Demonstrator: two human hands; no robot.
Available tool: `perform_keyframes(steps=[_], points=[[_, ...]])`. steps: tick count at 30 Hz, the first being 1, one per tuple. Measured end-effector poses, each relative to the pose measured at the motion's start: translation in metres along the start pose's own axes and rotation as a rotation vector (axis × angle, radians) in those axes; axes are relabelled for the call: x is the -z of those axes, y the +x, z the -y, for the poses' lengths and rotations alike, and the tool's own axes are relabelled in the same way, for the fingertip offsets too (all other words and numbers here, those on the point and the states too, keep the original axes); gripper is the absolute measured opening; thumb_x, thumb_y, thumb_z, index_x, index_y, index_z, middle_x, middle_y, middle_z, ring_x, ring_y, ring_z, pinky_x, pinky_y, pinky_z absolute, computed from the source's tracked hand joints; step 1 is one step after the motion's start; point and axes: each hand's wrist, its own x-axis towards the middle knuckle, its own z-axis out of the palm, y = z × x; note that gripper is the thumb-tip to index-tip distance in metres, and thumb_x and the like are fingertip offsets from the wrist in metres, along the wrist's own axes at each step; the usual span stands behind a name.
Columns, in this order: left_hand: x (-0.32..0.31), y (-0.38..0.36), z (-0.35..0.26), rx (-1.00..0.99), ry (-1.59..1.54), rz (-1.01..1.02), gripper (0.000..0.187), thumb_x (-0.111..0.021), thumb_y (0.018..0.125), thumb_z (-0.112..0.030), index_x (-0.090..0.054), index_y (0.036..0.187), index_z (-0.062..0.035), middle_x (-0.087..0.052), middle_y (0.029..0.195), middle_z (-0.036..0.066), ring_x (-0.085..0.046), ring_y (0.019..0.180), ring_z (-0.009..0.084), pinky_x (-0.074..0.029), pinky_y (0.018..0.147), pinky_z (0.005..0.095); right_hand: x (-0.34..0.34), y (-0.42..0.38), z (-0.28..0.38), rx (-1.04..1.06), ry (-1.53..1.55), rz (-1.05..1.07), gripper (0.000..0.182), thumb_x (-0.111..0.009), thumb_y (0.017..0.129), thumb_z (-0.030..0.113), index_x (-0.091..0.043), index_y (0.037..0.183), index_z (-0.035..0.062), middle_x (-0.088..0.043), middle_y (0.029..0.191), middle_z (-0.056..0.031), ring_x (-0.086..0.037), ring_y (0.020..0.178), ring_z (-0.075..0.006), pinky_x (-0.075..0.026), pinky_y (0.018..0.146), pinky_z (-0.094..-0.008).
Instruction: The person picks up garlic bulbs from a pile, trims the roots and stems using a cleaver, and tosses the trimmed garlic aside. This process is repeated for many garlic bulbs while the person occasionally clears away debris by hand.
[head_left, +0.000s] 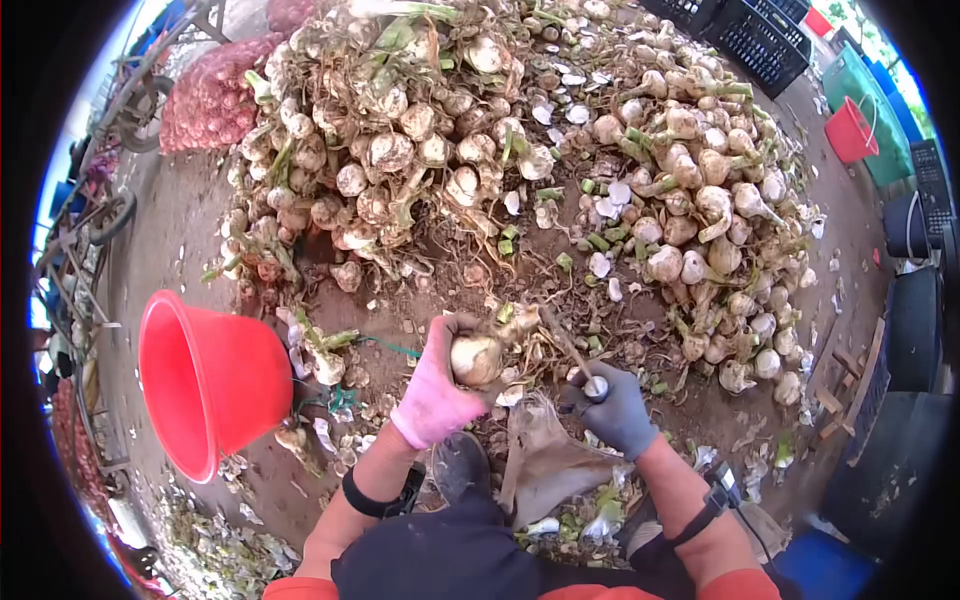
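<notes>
Head view: left hand grip closed around garlic bulb; right hand clasps knife.

A: What's the surface?

B: Bare dirt ground, brown and littered with scraps.

A: What's on it?

B: Big heap of unpeeled garlic bulbs, stalks on, running top left to right. Loose white garlic skins and cut green stem bits in the middle. Red bucket on its side at left, mouth toward the camera. Red mesh sack top left. Black crates top right. More peel debris bottom left.
</notes>
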Motion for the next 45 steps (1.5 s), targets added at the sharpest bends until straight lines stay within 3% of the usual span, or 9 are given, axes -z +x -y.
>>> perform_keyframes(steps=[5, 9, 12, 31, 33, 35, 37, 40, 45], points=[[-0.006, 0.018, -0.009, -0.147, -0.141, -0.215, 0.076, -0.082, 0.065, 0.004, -0.040, 0.128, -0.0027, -0.055, 0.112, 0.006, -0.059, 0.100, 0.0134, -0.051, 0.090, 0.0280, -0.018, -0.002, -0.034, -0.052, -0.280, 0.190, 0.011, -0.070, 0.078, 0.012, -0.066, 0.083, 0.0034, -0.066, 0.071, -0.0091, -0.062, 0.066, -0.0142, -0.049, 0.063, -0.0326], [0.001, 0.018, -0.002, -0.058, -0.208, -0.132, 0.071, -0.084, 0.066, -0.002, -0.046, 0.125, -0.0028, -0.061, 0.109, 0.005, -0.060, 0.101, 0.0124, -0.051, 0.088, 0.0273, -0.007, -0.002, -0.018, -0.161, 0.120, 0.221, 0.009, -0.071, 0.076, 0.008, -0.067, 0.082, 0.0034, -0.066, 0.071, -0.0113, -0.062, 0.068, -0.0132, -0.049, 0.063, -0.0320], [-0.004, 0.016, -0.012, -0.024, -0.191, -0.066, 0.071, -0.084, 0.066, -0.002, -0.047, 0.127, -0.0042, -0.063, 0.104, 0.003, -0.060, 0.099, 0.0114, -0.052, 0.087, 0.0275, 0.006, 0.000, 0.031, 0.060, -0.090, 0.013, 0.013, -0.070, 0.075, 0.011, -0.064, 0.086, 0.0069, -0.063, 0.071, -0.0150, -0.064, 0.067, -0.0337, -0.050, 0.060, -0.0394], [-0.025, 0.002, 0.009, -0.161, 0.224, 0.117, 0.063, -0.085, 0.068, -0.014, -0.045, 0.117, -0.0042, -0.059, 0.097, 0.006, -0.058, 0.086, 0.0154, -0.049, 0.079, 0.0303, -0.017, 0.012, 0.007, 0.471, -0.333, -0.046, 0.022, -0.068, 0.077, 0.027, -0.055, 0.073, 0.0093, -0.054, 0.064, -0.0136, -0.059, 0.061, -0.0355, -0.045, 0.053, -0.0437], [-0.027, -0.004, 0.003, -0.061, 0.181, 0.114, 0.060, -0.083, 0.070, -0.011, -0.045, 0.116, -0.0036, -0.060, 0.100, 0.006, -0.059, 0.089, 0.0146, -0.050, 0.082, 0.0304, -0.011, 0.016, -0.024, 0.436, -0.390, -0.040, 0.021, -0.068, 0.077, 0.027, -0.058, 0.077, 0.0090, -0.056, 0.066, -0.0159, -0.061, 0.062, -0.0351, -0.045, 0.054, -0.0425], [-0.016, -0.012, 0.007, 0.716, -1.045, 0.090, 0.058, -0.085, 0.069, -0.011, -0.051, 0.116, -0.0031, -0.066, 0.104, 0.007, -0.063, 0.098, 0.0140, -0.052, 0.088, 0.0280, 0.013, 0.029, -0.094, 0.237, -0.678, 0.063, 0.013, -0.069, 0.080, 0.023, -0.067, 0.088, 0.0129, -0.064, 0.076, -0.0119, -0.066, 0.068, -0.0288, -0.050, 0.058, -0.0398], [-0.008, -0.011, -0.009, -0.153, -0.074, 0.203, 0.059, -0.085, 0.068, -0.009, -0.053, 0.118, -0.0022, -0.066, 0.108, 0.008, -0.063, 0.098, 0.0132, -0.052, 0.088, 0.0276, 0.033, 0.016, -0.055, -0.098, -0.346, -0.119, 0.013, -0.067, 0.079, 0.012, -0.071, 0.092, 0.0102, -0.069, 0.084, -0.0127, -0.067, 0.071, -0.0287, -0.052, 0.063, -0.0363], [-0.034, 0.034, 0.000, 0.264, -0.172, 0.015, 0.075, -0.087, 0.067, -0.009, -0.046, 0.128, -0.0004, -0.066, 0.106, 0.007, -0.065, 0.095, 0.0154, -0.054, 0.083, 0.0290, 0.011, 0.018, -0.063, -0.112, -0.182, -0.134, 0.020, -0.064, 0.078, 0.004, -0.070, 0.097, 0.0031, -0.072, 0.087, -0.0111, -0.068, 0.072, -0.0249, -0.052, 0.066, -0.0331], [-0.024, 0.054, -0.078, -0.120, -0.396, 0.247, 0.083, -0.084, 0.069, -0.008, -0.038, 0.138, -0.0009, -0.059, 0.121, 0.013, -0.055, 0.117, 0.0242, -0.046, 0.102, 0.0348, -0.013, 0.014, -0.043, -0.182, 0.040, -0.134, 0.018, -0.062, 0.075, -0.002, -0.067, 0.093, -0.0019, -0.070, 0.082, -0.0067, -0.064, 0.073, -0.0116, -0.051, 0.066, -0.0289]])
